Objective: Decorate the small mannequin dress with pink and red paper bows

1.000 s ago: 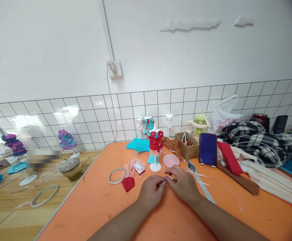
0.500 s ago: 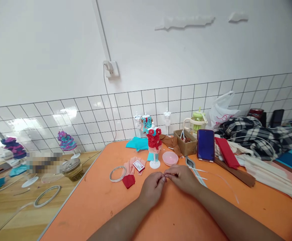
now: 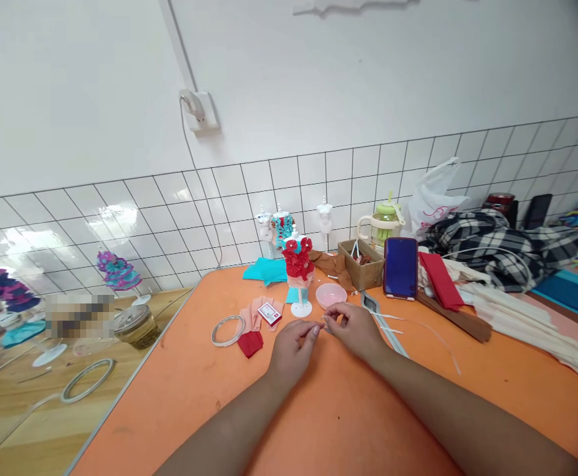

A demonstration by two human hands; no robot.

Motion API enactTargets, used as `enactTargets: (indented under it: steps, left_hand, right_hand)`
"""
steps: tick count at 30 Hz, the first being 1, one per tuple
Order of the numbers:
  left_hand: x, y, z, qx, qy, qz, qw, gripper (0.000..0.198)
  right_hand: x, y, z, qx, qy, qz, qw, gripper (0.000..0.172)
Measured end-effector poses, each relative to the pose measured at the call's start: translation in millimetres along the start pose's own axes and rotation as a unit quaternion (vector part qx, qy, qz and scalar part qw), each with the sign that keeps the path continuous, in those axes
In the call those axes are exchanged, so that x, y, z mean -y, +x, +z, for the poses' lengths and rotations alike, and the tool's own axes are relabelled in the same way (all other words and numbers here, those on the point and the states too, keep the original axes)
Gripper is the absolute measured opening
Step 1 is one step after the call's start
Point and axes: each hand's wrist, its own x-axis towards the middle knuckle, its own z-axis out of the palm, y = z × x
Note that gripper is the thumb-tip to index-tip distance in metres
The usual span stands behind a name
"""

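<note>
My left hand (image 3: 291,349) and my right hand (image 3: 354,330) are held close together above the orange table. Thumb and forefinger are pinched on each hand, with the fingertips a small gap apart. Whatever lies between them is too small to make out. Just beyond stands a miniature white dress form (image 3: 305,309) dressed in red fabric flowers (image 3: 299,261). Near my right fingertips is a shallow pink bowl (image 3: 332,295). To the left of my left hand lie a red fabric piece (image 3: 250,344), a tape roll (image 3: 227,331) and a small white-and-red packet (image 3: 270,314) on pale pink fabric.
Scissors (image 3: 370,303), a phone (image 3: 401,268), a cardboard box (image 3: 363,271) and a green-lidded jug (image 3: 387,221) stand or lie right of centre. Fabric strips (image 3: 532,324) and a checked cloth (image 3: 497,248) fill the right. A wooden table (image 3: 31,423) adjoins on the left.
The fingertips of my two hands have drawn slightly apart. The whole view has tilted down, so the table objects sit higher in the picture.
</note>
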Motion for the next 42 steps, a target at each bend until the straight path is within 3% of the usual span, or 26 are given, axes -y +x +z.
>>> enactTargets:
  steps: [10,17,31,38,42]
  left_hand:
    - [5.8,4.6,6.7,-0.061,-0.043,-0.039,0.996,0.019]
    - [9.1,4.5,5.8,-0.08,-0.084,-0.073,0.991,0.016]
    - [8.4,6.5,6.4,-0.066,-0.088,-0.114,0.987,0.01]
    - [1.8,6.4,7.0,-0.06,-0.08,-0.115,0.988,0.011]
    - [1.6,7.5,5.6,-0.067,-0.077,-0.119,0.988,0.011]
  right_hand:
    - [4.2,-9.3,6.1,-0.016,-0.07,-0.072,0.995,0.011]
    - [7.0,-12.7,5.7,-0.004,-0.059,-0.114,0.992,0.015]
    - [8.7,-13.5,3.9,0.022,-0.068,-0.081,0.994,0.013]
    - [5.3,-8.2,4.9,0.043,-0.008,-0.013,0.999,0.011]
    - [2.1,-7.1,4.5,0.053,-0.008,-0.033,0.998,0.015]
